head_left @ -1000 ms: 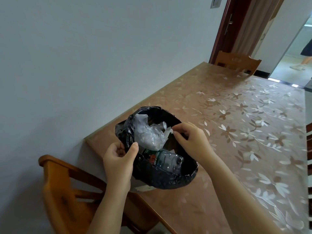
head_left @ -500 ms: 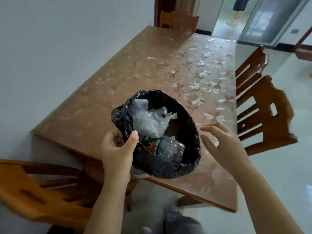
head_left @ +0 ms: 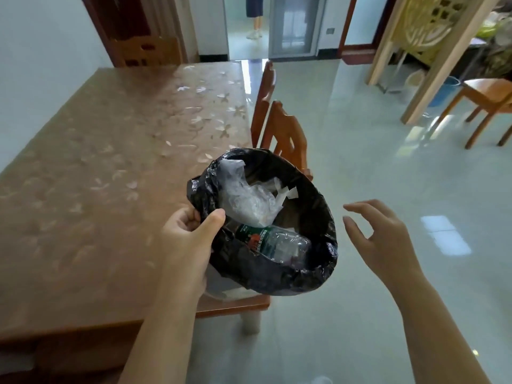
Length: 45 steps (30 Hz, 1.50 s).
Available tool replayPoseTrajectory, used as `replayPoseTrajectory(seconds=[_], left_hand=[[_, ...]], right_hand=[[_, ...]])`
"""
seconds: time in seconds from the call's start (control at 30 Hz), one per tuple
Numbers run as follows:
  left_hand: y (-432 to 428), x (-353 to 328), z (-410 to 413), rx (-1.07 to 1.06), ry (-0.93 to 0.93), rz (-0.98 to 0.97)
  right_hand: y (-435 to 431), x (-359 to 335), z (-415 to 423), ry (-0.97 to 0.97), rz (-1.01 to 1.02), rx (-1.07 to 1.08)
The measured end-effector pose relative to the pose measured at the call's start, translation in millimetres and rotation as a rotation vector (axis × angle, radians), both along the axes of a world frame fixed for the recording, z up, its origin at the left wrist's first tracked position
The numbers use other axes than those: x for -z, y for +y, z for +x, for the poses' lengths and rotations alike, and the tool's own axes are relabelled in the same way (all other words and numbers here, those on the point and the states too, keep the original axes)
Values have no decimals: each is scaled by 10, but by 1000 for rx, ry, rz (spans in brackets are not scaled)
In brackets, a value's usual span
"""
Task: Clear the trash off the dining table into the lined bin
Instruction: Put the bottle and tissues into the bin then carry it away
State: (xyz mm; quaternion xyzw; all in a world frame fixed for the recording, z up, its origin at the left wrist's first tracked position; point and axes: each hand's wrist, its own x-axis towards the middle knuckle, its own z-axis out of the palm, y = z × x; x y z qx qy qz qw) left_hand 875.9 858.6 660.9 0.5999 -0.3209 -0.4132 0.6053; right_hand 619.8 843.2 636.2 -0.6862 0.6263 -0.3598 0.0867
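A small bin with a black liner hangs over the near right corner of the dining table. My left hand grips its left rim, thumb inside the liner. Inside lie a crumpled clear plastic bag and a clear plastic bottle with a green label. My right hand hovers to the right of the bin, fingers spread, apart from it and holding nothing. The table has a brown flowered cover.
Two wooden chairs stand at the table's right side, just behind the bin, and another chair at its far end. Shiny tiled floor spreads to the right, with a wooden stool. A person's legs show in the far doorway.
My right hand let go of the bin's contents and drew away to the right. The bin moved from over the table toward its right corner as my view swung right.
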Motion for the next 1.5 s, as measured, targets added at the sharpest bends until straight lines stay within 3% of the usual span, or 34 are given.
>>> replayPoseTrajectory(seconds=[0.33,0.7,1.0,1.23,1.5], left_hand=[[-333,294,-1984,280,3,112],[-1037,751,-3273,435,-129,176],[-2581,1214,-4030,450,21,262],[-3797,1527,-4309,354,-76,239],[-4567,2092,-4478,105,-112,373]], right_hand=[[389,179,-1822,-30,80,236],[226,609,-2692,-48,229,393],[-1460,793,-3325,-14,332,327],[-3062,867,-3557,-33,366,212],[-4315,1233,-3821,-40,461,3]])
